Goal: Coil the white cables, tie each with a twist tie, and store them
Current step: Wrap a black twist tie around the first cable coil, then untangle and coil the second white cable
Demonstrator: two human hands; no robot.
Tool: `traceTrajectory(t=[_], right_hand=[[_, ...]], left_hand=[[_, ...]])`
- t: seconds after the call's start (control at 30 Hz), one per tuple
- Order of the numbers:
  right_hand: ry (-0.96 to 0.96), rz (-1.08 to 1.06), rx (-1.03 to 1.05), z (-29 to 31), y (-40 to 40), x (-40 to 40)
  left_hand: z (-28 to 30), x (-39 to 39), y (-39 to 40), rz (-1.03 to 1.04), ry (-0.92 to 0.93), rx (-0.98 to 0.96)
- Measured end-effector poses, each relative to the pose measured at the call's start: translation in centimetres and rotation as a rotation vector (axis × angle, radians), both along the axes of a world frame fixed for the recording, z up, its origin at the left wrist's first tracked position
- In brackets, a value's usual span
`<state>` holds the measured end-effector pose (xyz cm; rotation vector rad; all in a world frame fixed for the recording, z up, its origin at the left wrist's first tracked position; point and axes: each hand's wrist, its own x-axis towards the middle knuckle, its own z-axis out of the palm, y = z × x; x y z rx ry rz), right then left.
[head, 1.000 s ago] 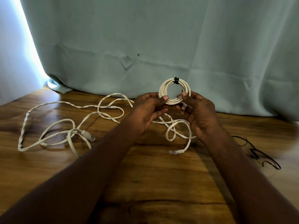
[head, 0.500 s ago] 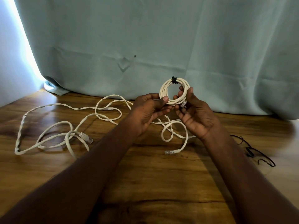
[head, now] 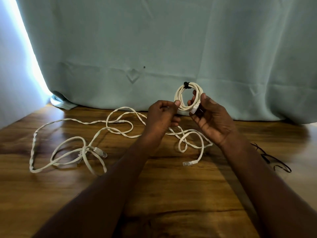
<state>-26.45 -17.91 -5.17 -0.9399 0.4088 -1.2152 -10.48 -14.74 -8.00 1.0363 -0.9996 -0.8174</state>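
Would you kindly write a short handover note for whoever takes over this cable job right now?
Left hand: pinches the coil's left edge.
Right hand: grips the coil's right side, near a plug.
Coil: held upright above the table, black tie already on top.
Loose cables: tangled on the table, left and centre.
Spare ties: on the table, right.
Done: one cable coiled and tied.
Left: store it; coil, tie, store the rest.
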Motion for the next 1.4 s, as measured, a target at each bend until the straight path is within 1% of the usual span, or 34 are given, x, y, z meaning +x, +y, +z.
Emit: traceTrajectory(t=[0.07,0.17,0.2,0.27,0.33,0.4,0.47,0.53,0.67,0.7,0.83,0.9,1.0,1.07,1.13,1.17,1.23,1.3,1.4], right_hand=[[0.076,-0.162,-0.018,0.3,0.2,0.2],[0.221,-0.356,-0.047,1.4,1.7,-0.6],[0.289,-0.418,-0.094,1.9,2.4,-1.2],[0.480,-0.557,-0.238,2.8,4.4,-3.3],[0.696,-0.679,-0.394,3.1,6.9,-5.9],[0.921,-0.759,-0.509,2.4,9.4,-8.3],[1.119,-0.814,-0.543,1.0,11.8,-10.7],[1.296,-0.880,-0.541,-0.5,13.9,-13.0],[1.568,-1.001,-0.454,-2.8,17.9,-17.6],[1.627,-0.991,-0.449,-3.1,18.6,-18.5],[1.870,-0.772,-0.514,-3.9,19.8,-20.8],[1.889,-0.807,-0.536,-3.8,19.6,-21.0],[1.830,-0.931,-0.543,-3.3,18.4,-20.4],[1.893,-0.856,-0.432,-3.3,17.2,-19.9],[1.967,-0.696,-0.293,-4.1,16.1,-19.3],[1.998,-0.619,-0.248,-4.7,15.7,-19.1],[2.067,-0.519,-0.227,-5.9,15.3,-18.7],[2.115,-0.504,-0.213,-6.3,15.0,-18.5],[2.118,-0.534,-0.189,-6.4,14.9,-18.5]], left_hand=[[-0.1,-0.3,0.2,0.105,-0.171,-0.031],[0.0,-0.8,0.8,0.185,-0.311,-0.114],[0.2,-1.0,1.1,0.220,-0.374,-0.166],[0.7,-1.7,1.9,0.270,-0.580,-0.315],[1.2,-3.5,3.2,0.240,-0.787,-0.464],[1.4,-6.1,4.9,0.164,-0.940,-0.542],[0.8,-8.9,6.4,0.056,-1.068,-0.582],[-0.2,-10.9,7.4,-0.051,-1.141,-0.597],[-1.3,-12.7,8.3,-0.198,-1.168,-0.602],[-1.3,-12.8,8.5,-0.221,-1.168,-0.605],[-1.4,-13.1,8.8,-0.289,-1.173,-0.596],[-1.5,-13.0,8.9,-0.318,-1.170,-0.580],[-1.6,-12.9,8.8,-0.333,-1.157,-0.560],[-1.6,-12.8,8.7,-0.340,-1.158,-0.550],[-1.7,-12.7,8.6,-0.352,-1.162,-0.533],[-1.8,-12.7,8.5,-0.360,-1.164,-0.526],[-2.1,-12.6,8.2,-0.371,-1.164,-0.509],[-2.3,-12.4,7.9,-0.366,-1.146,-0.481],[-2.3,-12.3,7.7,-0.362,-1.108,-0.453]])
